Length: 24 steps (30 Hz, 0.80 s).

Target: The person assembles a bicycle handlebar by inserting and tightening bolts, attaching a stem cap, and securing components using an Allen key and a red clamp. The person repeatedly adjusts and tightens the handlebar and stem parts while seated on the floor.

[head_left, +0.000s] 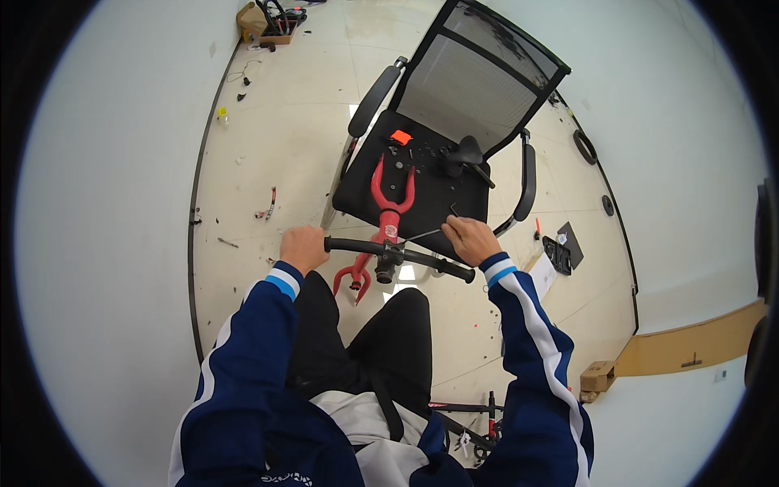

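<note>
My left hand (304, 248) is wrapped round the left end of a black handlebar (353, 244). The bar crosses in front of my knees, its right end tilted down and uncovered. Between the fingers of my right hand (473, 239) is an L-shaped hex key (421, 235). Its long arm reaches left to the black stem clamp (392, 253) at the bar's middle; whether the tip sits in a bolt is too small to tell. Beyond the clamp, a red bike frame (390, 221) rests its forked end on the chair seat, and another red forked end hangs below the bar.
A black mesh-backed office chair (350, 191) stands ahead, holding a bike saddle (466, 154), an orange item (401, 138) and several small parts. Right on the floor lies an open black tool case (557, 255). Cardboard boxes (598, 376) stand lower right. Bike parts (491, 422) lie beside me.
</note>
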Available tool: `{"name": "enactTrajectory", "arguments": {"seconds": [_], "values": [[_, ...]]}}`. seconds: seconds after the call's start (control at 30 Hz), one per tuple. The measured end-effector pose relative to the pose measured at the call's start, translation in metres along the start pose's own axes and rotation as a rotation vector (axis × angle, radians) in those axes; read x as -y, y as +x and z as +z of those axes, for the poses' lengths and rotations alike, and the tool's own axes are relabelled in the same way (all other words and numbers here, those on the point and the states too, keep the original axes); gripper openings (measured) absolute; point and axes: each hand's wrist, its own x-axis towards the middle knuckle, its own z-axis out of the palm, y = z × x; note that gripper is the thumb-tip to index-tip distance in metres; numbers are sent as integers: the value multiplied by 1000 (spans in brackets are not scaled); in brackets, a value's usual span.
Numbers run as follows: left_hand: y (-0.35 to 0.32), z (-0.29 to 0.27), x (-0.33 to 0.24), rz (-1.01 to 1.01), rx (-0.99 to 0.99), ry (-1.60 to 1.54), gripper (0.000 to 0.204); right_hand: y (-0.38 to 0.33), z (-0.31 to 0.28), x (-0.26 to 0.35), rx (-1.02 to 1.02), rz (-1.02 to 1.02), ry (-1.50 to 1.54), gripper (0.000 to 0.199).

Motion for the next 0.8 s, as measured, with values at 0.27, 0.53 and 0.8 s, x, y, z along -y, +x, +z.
{"name": "enactTrajectory", "arguments": {"seconds": [0.27, 0.53, 0.8], "values": [[2, 0, 3, 5, -2, -26, 18, -71, 20, 61, -212, 110, 34, 23], [-7, 0, -4, -27, -15, -14, 17, -76, 52, 170, -286, 312, 123, 23], [-5, 3, -5, 6, -37, -92, 16, -75, 39, 156, -298, 312, 219, 23]]}}
